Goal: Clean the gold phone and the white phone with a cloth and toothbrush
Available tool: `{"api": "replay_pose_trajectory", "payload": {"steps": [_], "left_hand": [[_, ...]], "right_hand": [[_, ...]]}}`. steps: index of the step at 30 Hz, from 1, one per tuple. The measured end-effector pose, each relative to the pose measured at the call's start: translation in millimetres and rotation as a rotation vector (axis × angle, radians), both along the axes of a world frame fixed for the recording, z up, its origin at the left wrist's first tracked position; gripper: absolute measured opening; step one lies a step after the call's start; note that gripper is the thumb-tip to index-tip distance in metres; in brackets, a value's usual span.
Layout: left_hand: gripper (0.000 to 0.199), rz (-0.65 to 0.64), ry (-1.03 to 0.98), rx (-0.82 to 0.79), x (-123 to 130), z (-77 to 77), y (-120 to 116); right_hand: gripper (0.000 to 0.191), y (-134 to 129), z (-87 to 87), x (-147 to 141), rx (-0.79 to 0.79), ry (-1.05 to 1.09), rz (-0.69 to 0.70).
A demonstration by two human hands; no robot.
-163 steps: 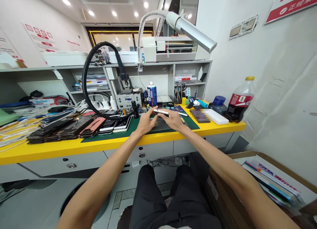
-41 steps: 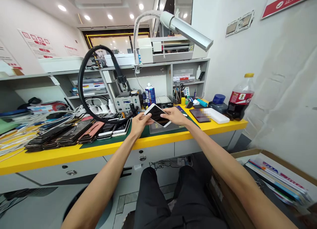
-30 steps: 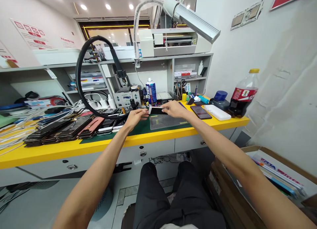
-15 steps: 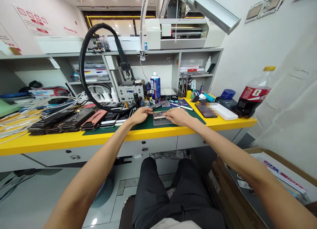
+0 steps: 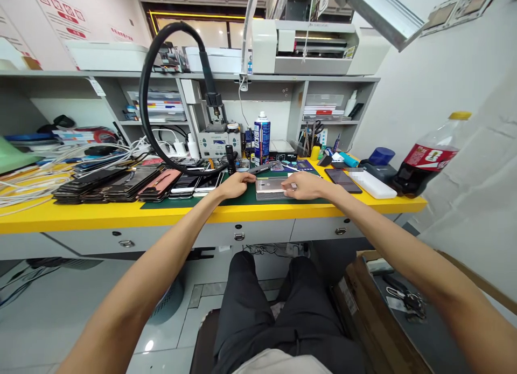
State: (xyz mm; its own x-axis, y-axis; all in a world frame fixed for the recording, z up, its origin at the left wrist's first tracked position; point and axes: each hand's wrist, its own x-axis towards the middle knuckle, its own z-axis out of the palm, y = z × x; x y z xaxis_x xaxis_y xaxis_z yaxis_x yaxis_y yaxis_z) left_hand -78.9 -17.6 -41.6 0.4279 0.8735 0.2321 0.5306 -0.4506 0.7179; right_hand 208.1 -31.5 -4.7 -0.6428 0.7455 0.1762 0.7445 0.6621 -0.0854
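My right hand grips the right end of a pale gold phone, its thumb and fingers closed at that edge. Under the phone, a grey textured pad lies on the green mat. My left hand rests just left of the phone, apart from it, with the fingers drawn together. Whatever is between those fingertips is too small to make out. Right beyond them lies a dark, slim object, close to the fingertips; I cannot tell whether they touch it.
Stacks of phones and screens lie left. A black hose arches over them from a bench station. A blue spray can stands behind the mat. Rightward are a dark phone, a white box and a cola bottle.
The right hand has shifted to the phone's right end, showing more of its surface. The left hand has drawn slightly away from the phone's left edge. The whole view has shifted a little.
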Motion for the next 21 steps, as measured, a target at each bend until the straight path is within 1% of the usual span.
{"api": "replay_pose_trajectory", "payload": {"steps": [4, 8, 11, 16, 21], "left_hand": [[0.063, -0.017, 0.058, 0.046, -0.4, -2.6, 0.5], [0.069, -0.019, 0.138, 0.101, -0.4, -6.6, -3.3], [0.073, -0.014, 0.216, 0.157, 0.8, -8.6, -10.4], [0.077, -0.014, 0.309, 0.213, 1.8, -8.5, -18.1], [0.079, -0.022, 0.307, 0.199, -2.9, -6.6, -12.7]], "right_hand": [[0.031, 1.0, 5.5, 14.8, -0.100, -0.067, -0.017], [0.039, 1.2, 6.3, 20.3, -0.126, -0.087, -0.051], [0.041, 1.8, 7.2, 19.4, -0.139, -0.099, -0.057], [0.042, 2.2, 9.8, 16.9, -0.138, -0.128, -0.074], [0.041, 0.4, 10.6, 15.2, -0.070, -0.141, -0.118]]}}
